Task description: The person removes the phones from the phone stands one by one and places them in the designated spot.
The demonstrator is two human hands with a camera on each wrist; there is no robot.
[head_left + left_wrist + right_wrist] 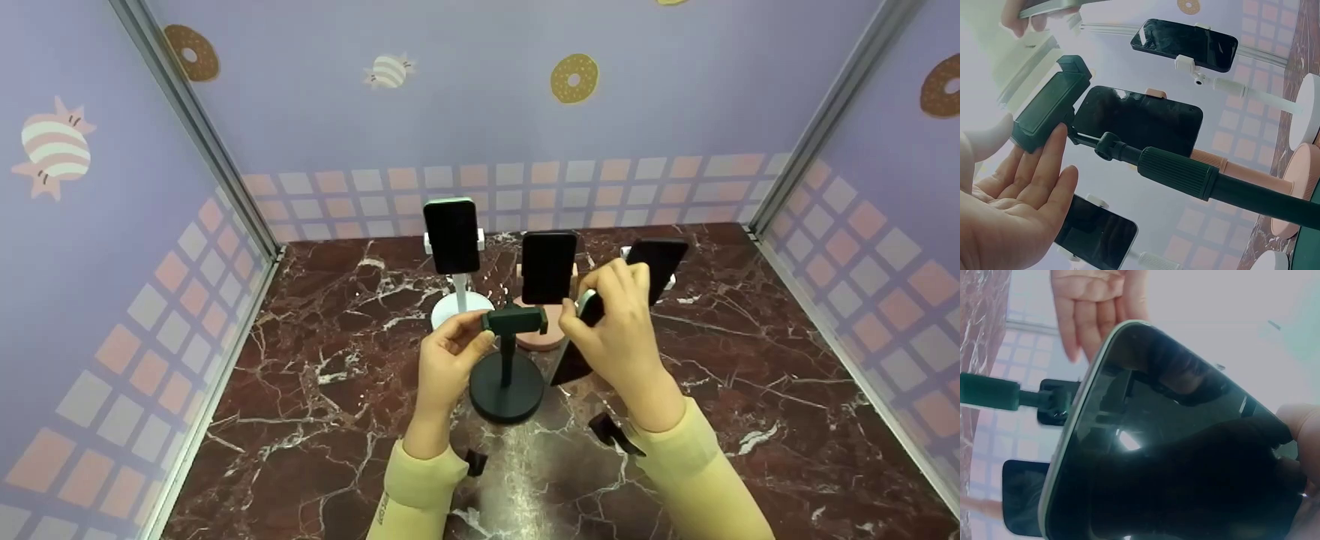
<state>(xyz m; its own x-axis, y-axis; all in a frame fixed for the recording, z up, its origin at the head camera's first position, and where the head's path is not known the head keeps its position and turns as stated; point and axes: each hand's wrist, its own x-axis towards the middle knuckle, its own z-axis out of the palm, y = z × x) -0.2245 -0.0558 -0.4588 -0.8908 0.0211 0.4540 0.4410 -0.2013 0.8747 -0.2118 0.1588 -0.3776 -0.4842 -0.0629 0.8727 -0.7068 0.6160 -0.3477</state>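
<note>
My dark-red table (322, 465) is veined white. On it stand a green phone stand (491, 397), a pink stand (540, 339) and two white stands (450, 307).

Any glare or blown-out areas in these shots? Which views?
Head: a pale glare streak on the glossy table, bottom centre; left wrist: left edge blown out white beside the green holder; right wrist: upper right washed out, and the big phone in front mirrors a bright light patch in its dark screen.
</note>
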